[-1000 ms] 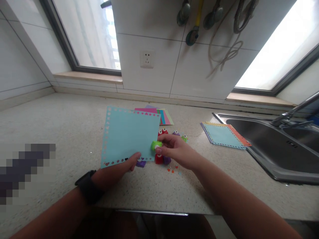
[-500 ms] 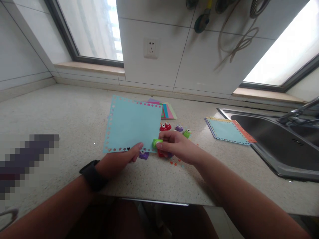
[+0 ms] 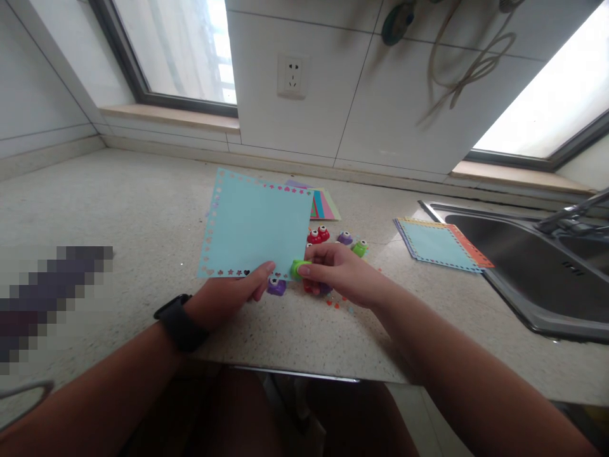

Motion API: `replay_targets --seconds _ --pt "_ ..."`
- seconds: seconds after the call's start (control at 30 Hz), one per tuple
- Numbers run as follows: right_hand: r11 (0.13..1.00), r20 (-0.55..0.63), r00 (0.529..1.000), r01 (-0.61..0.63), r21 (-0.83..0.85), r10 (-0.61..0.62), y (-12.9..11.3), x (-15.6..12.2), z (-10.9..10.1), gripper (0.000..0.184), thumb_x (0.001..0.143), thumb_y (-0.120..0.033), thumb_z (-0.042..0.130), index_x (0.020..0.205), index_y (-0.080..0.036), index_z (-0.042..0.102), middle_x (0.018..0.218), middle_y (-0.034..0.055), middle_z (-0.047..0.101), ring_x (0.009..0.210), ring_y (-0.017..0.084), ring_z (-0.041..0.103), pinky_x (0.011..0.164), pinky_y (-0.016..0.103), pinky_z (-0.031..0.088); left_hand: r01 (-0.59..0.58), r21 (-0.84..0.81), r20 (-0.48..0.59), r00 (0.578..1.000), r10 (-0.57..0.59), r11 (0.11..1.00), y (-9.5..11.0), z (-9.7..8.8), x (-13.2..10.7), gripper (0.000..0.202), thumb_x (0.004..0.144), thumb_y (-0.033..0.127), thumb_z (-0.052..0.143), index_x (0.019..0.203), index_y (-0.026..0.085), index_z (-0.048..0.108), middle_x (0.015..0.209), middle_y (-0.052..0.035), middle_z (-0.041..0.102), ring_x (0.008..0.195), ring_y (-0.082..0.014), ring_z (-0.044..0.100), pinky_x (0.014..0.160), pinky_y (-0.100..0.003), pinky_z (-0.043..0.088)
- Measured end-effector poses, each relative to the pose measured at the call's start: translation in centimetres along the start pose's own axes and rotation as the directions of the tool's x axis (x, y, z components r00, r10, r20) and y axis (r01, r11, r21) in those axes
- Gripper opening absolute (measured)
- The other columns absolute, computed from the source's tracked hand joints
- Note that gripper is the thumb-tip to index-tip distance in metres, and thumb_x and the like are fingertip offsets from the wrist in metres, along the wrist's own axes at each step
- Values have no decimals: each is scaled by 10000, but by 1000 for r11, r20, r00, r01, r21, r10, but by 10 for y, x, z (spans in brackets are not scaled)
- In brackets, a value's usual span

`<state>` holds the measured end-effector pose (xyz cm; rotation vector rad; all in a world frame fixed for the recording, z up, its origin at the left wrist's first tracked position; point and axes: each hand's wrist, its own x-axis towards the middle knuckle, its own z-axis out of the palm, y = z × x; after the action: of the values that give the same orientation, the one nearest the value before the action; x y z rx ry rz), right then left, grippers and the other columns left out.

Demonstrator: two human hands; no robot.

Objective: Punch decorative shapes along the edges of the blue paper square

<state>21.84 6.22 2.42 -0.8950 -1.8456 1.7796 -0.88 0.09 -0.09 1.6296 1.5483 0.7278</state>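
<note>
My left hand (image 3: 238,285) pinches the light blue sheet (image 3: 259,231) by its near edge, thumb on top and the other fingers mostly hidden below, which I take to be so the page stays flat and steady. My right hand (image 3: 337,270) is closed around a green punch (image 3: 298,268) at the near right corner of that sheet, thumb laid against its body, probably because that grip lets me press; whether the paper's edge sits inside its slot I cannot tell. Small cut-out shapes run along the sheet's borders.

Other eyed punches lie within easy reach, perhaps for that reason: a purple punch (image 3: 276,287) just beside my left thumb, red punches (image 3: 318,235) beyond my right fingers. The stack of bordered sheets (image 3: 438,247) rests well apart by the sink (image 3: 504,266), likely out of my elbows' way, and paper bits (image 3: 336,305) are scattered near my right wrist.

Compared with a second ago, my view has tipped downward, so the wall fittings have mostly slid out at the top. My two grips look the same, the green punch stays at that corner, and more of the purple punch shows past the sheet's near edge
</note>
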Motion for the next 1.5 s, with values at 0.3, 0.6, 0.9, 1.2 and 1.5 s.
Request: replay_targets --seconds 0.3,0.6,0.9,1.2,1.5 --pt "1000 -7 1000 -10 -13 10 -4 -1 3 309 808 -424 771 766 -160 617 650 9 652 556 100 571 511 206 429 -29 10 -25 999 29 1000 0 0 -1 572 972 499 415 469 226 408 489 63 432 553 -151 502 773 -316 375" --pt "999 -5 1000 8 -41 -8 -3 0 2 291 802 -403 776 761 -158 623 637 9 650 542 101 557 493 208 396 -34 25 -24 999 34 999 1 0 0 577 971 494 408 458 229 403 487 59 435 557 -155 510 778 -316 376" --pt "997 1 1000 16 -81 -16 0 1 1 298 803 -416 775 770 -161 624 651 17 660 550 107 564 491 212 395 -67 32 -22 997 68 997 2 -1 -1 585 978 473 405 444 232 409 468 57 429 536 -150 508 765 -309 392" --pt "998 -17 1000 -15 -62 14 -1 1 3 327 785 -436 789 752 -165 609 651 14 662 542 104 563 490 217 400 -67 23 -23 997 68 997 4 -1 -1 604 971 500 398 425 240 412 455 46 435 531 -157 512 750 -309 416" --pt "1000 -12 1000 -7 -20 6 -1 2 3 335 774 -429 799 725 -162 602 627 6 647 536 102 565 504 221 420 -58 18 -7 998 58 998 2 0 0 612 971 522 392 430 236 413 460 47 446 542 -160 522 789 -324 405"
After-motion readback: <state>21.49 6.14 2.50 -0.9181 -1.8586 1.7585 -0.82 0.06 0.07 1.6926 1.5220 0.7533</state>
